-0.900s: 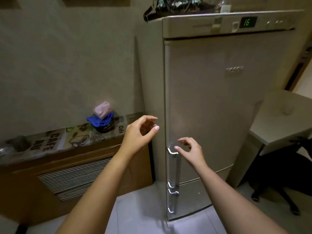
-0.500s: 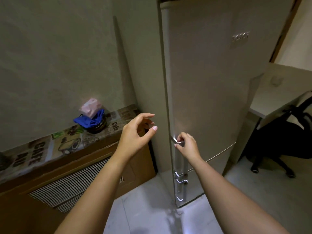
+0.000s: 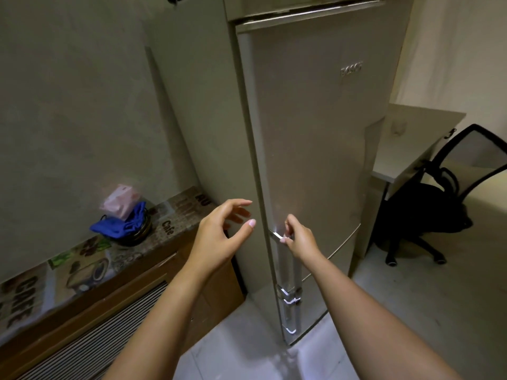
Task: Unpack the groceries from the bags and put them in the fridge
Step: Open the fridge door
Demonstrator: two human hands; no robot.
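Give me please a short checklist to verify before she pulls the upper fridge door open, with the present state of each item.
1. Right hand grips the upper door handle: ok, fingers curl round its top end.
2. Left hand is off the door edge: ok, it hovers beside the fridge and holds nothing.
3. Upper door is shut: ok, no gap shows.
4. Room for the door to swing: cannot tell; the hinge side is not plain, and a desk and a black chair stand close on the right.
5. Groceries are within reach: cannot tell, no bag is in view.
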